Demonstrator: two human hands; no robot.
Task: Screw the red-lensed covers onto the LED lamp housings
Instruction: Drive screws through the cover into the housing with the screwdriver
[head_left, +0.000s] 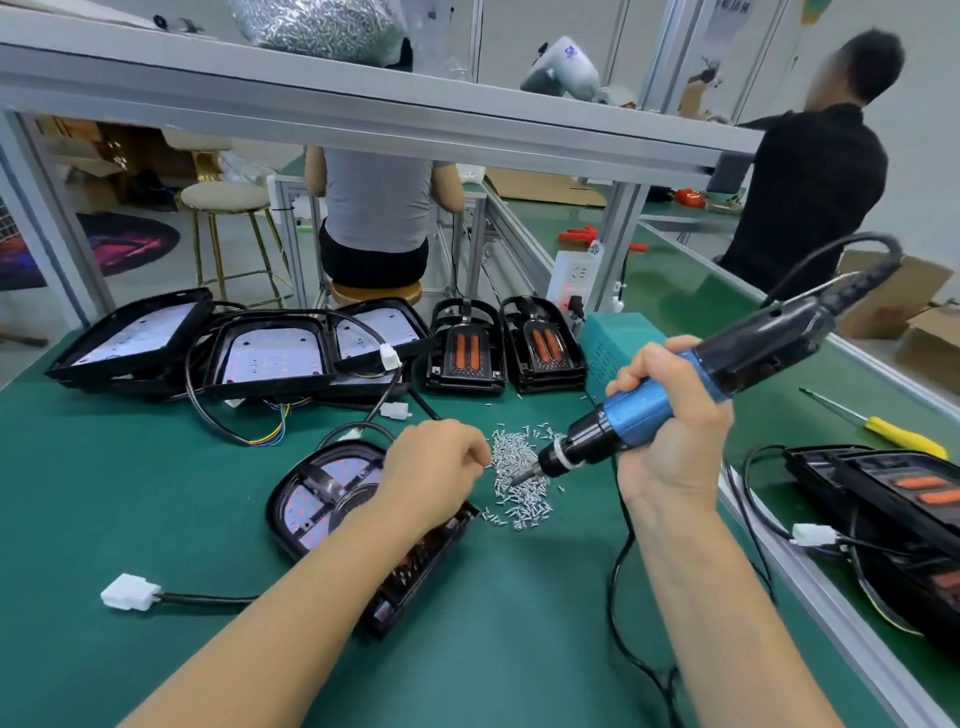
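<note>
A black lamp housing with its red-lensed cover (332, 499) lies on the green mat in front of me. My left hand (436, 467) hovers over its right side, fingers pinched at the edge of a pile of small silver screws (519, 483); whether a screw sits between them is too small to tell. My right hand (670, 436) grips a blue and black electric screwdriver (675, 395), its bit pointing left and down into the screw pile. The housing's cable ends in a white connector (129, 591).
Several open LED housings (270, 358) and two stacks of red-lensed covers (498, 348) stand at the back. More lamps (883, 499) lie at the right beyond an aluminium rail, next to a yellow screwdriver (904, 436). A teal box (613, 353) stands behind. Two persons work beyond.
</note>
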